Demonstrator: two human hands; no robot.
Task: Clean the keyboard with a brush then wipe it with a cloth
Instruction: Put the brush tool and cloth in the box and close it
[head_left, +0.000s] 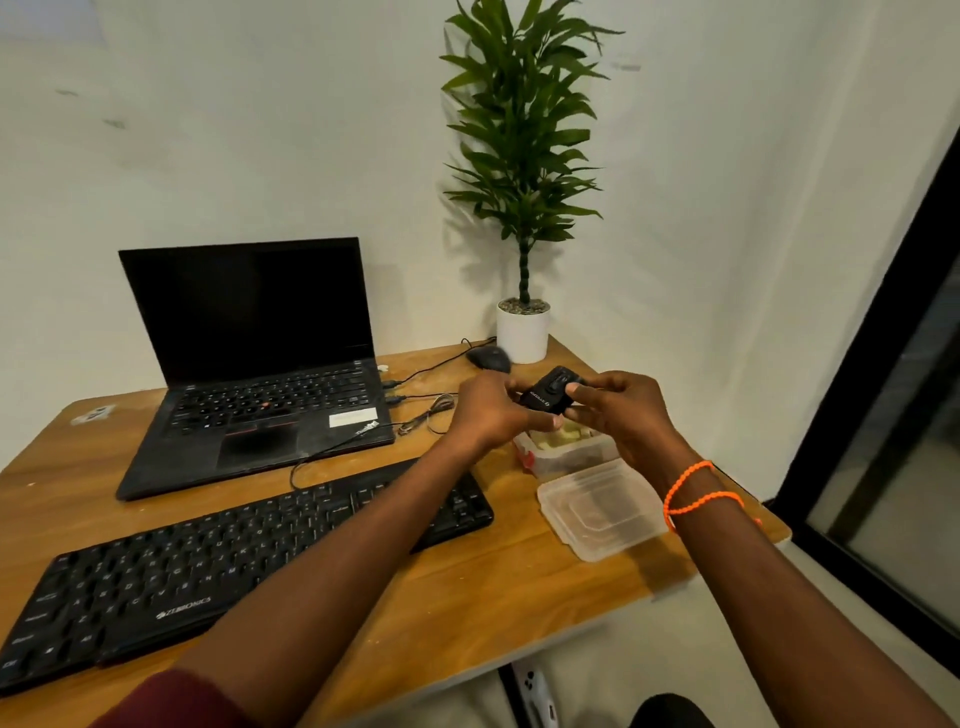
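- nearest me lies one black keyboard (249, 561), set slantwise across the wooden table (467, 597), its left end close to me and its right end running away toward the middle.
- my left forearm crosses above the keyboard's right end; neither of my two hands touches the keyboard, which sits below and to the left of them.
- just right of the keyboard rests one clear plastic lid (602, 506), flat on the table, under my right wrist with its orange beaded band (691, 493).
- beyond the lid stands one open plastic container (561, 454) with pale stuff inside; what it is i cannot tell.
- above that container both hands meet on one small black device (550, 396): my left hand (488, 410) pinches its left end, my right hand (618, 410) curls round its right end with the thumb on top.
- to the left, farther back, sits one open black laptop (254, 364), screen dark, touching no hand.
- two cable plugs lie loose beside the laptop's right edge, with a coiled cord (431, 415) near them.
- at the far corner one black mouse (488, 358) sits just beside one white pot holding a green plant (522, 171).
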